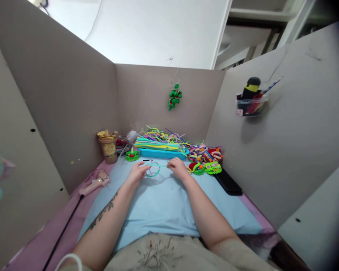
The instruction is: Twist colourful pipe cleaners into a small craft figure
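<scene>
I see my left hand (pixel 136 174) and right hand (pixel 177 167) both out over the pale blue mat (pixel 164 203) on the surface, each with fingers pinched together on an end of 1 teal pipe cleaner (pixel 154 169), which is bent into a loop between the 2 hands and lies just above the mat. Just behind the hands sits a blue tray (pixel 162 153) heaped with loose pipe cleaners. A green pipe-cleaner figure (pixel 132 155) sits left of the tray, and more finished bright ones (pixel 205 160) are piled to the right. A pink glue gun (pixel 96 183) lies at the left, near a tan cup (pixel 109 146). A green ornament (pixel 174 96) hangs on the back wall.
</scene>
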A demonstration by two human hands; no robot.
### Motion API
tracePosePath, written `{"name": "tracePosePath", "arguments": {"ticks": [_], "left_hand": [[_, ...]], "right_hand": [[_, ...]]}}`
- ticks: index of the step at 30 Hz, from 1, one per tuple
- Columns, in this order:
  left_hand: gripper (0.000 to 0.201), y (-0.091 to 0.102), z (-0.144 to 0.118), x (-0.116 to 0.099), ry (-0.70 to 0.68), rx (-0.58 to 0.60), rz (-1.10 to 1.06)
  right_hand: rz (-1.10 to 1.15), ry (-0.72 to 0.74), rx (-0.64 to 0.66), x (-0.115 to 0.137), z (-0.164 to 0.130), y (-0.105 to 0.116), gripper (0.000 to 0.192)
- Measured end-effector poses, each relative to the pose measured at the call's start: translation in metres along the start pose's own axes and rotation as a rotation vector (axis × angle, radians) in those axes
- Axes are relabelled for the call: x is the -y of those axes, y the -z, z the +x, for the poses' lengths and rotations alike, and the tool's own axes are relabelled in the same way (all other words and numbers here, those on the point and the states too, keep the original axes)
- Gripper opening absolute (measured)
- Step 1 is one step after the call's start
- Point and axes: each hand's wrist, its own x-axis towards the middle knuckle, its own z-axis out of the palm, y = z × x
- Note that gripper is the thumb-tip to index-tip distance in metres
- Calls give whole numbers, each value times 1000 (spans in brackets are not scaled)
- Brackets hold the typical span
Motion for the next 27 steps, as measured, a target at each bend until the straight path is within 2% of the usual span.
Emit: {"name": "tracePosePath", "arguments": {"ticks": [3, 7, 13, 21, 27], "left_hand": [[65, 1, 0, 0, 1, 9, 2], [64, -1, -1, -1, -23, -32, 45], [64, -3, -3, 0, -36, -45, 73], [62, -7, -12, -3, -9, 63, 58], [61, -9, -14, -4, -2, 95, 64]], "right_hand": [[-58, 40, 1, 0, 1, 2, 16], [-38, -5, -29, 2, 1, -6, 9], [116, -99, -39, 12, -4, -14, 22], [88, -138, -72, 15, -4, -20, 20], [73, -75, -92, 20, -4, -18, 12]]}}
